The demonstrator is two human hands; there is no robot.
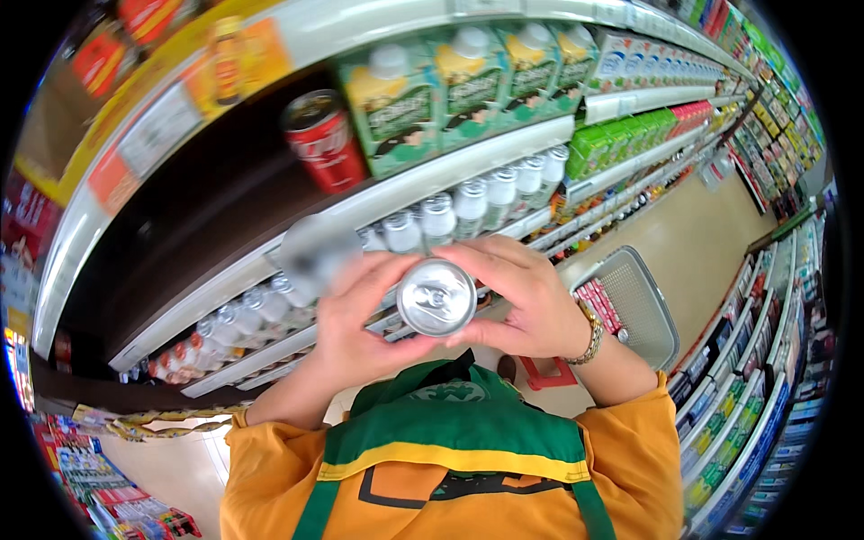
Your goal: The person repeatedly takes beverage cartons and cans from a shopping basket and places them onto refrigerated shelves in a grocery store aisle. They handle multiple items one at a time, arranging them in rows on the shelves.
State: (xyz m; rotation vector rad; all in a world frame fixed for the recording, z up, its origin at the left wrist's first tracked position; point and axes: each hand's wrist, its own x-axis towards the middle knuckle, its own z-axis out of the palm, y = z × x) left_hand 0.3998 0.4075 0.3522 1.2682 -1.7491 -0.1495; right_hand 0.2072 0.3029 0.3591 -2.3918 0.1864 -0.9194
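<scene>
Between both hands I hold a drink can (437,298), its silver lid and pull tab facing up at me. The fingers and thumb of my left hand (358,310) curve around its left side, while my right hand (523,297) grips it from the right. The can's side is hidden from above. Beyond my hands a red cola can (325,140) stands on a dark shelf (223,175), beside a row of green and yellow cartons (398,101) with white caps. A round blurred patch covers the view just beyond my left fingers.
White-capped bottles (435,212) line the shelf below. On the floor at right stands a grey basket (665,324) with red-and-white packs (597,304) inside. A red plastic piece (548,373) lies near my feet. Another stocked shelf (736,378) borders the aisle (702,223) at right.
</scene>
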